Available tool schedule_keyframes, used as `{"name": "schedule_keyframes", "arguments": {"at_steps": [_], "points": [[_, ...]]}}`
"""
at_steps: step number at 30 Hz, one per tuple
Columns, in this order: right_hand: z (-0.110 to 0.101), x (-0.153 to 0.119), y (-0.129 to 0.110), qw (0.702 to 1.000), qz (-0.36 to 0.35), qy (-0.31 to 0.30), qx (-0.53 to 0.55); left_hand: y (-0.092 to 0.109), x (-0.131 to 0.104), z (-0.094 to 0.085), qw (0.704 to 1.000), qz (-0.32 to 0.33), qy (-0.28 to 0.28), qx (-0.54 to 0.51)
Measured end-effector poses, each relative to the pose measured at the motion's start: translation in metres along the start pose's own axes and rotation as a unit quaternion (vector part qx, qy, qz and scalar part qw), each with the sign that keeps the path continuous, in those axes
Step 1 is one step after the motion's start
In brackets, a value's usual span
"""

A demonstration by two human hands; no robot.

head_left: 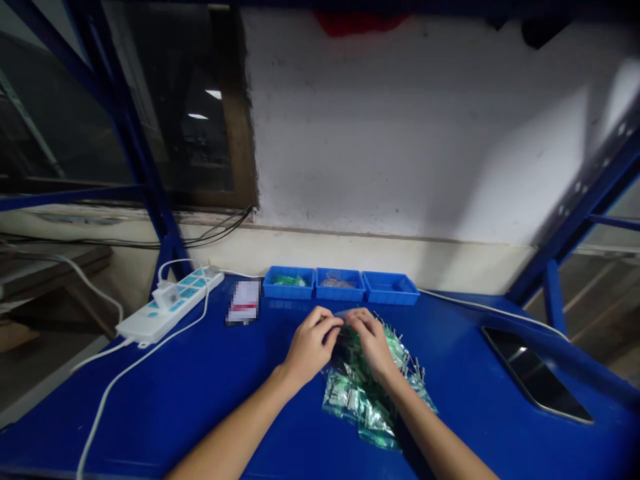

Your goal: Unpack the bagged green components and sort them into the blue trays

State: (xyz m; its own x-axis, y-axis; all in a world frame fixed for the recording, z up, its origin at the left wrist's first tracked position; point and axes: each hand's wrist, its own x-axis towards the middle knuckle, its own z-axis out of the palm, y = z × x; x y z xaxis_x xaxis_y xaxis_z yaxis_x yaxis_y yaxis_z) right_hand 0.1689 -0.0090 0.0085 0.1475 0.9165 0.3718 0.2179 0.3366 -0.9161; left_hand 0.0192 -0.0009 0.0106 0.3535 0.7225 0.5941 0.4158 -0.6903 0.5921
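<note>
The left hand (314,339) and right hand (373,340) pinch clear plastic (343,313), apparently working its edge; this calls for steady control next.

I've got three trays (341,293) in a row at the back of the table (240,380). Packets (367,393) piled in front; left hand (311,341) and right hand (373,339) at the pile's far end, bag (342,313) between. Power strip (173,307) left, phone (536,373) far right, wall (390,133) behind.
</note>
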Motion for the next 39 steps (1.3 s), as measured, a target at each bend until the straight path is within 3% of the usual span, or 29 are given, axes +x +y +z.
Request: {"name": "schedule_keyframes", "arguments": {"at_steps": [4,9,13,15,18,22,25,29,34,39], "points": [[0.003,-0.001,0.001,0.999,0.039,-0.020,0.022,0.001,-0.003,0.003,0.999,-0.002,-0.035,0.017],[0.005,-0.005,0.002,0.996,-0.053,0.002,-0.069,-0.006,0.005,0.000,0.990,-0.120,-0.026,-0.075],[0.006,-0.007,0.003,0.981,-0.141,-0.009,-0.129,-0.014,0.010,-0.002,0.933,-0.279,-0.040,-0.223],[0.007,-0.009,0.003,0.975,-0.169,-0.028,-0.143,-0.016,0.010,-0.002,0.908,-0.315,-0.048,-0.273],[0.009,-0.010,0.003,0.971,-0.166,-0.036,-0.168,-0.016,0.010,-0.003,0.930,-0.268,-0.031,-0.251],[0.008,-0.009,0.001,0.978,-0.099,-0.015,-0.184,-0.010,0.008,-0.005,0.989,-0.119,0.019,-0.082],[0.005,-0.006,-0.001,0.985,-0.050,-0.013,-0.165,-0.005,0.005,-0.005,0.999,-0.045,-0.003,-0.019],[0.004,-0.004,0.000,0.994,0.005,-0.022,-0.109,-0.003,0.001,-0.001,0.998,-0.002,-0.054,0.015],[0.004,-0.004,0.005,0.993,-0.022,0.019,-0.114,-0.004,0.002,0.000,0.997,-0.025,-0.073,0.000],[0.004,-0.005,0.004,0.980,-0.108,0.021,-0.163,-0.007,0.008,-0.002,0.968,-0.186,-0.064,-0.156]]}}
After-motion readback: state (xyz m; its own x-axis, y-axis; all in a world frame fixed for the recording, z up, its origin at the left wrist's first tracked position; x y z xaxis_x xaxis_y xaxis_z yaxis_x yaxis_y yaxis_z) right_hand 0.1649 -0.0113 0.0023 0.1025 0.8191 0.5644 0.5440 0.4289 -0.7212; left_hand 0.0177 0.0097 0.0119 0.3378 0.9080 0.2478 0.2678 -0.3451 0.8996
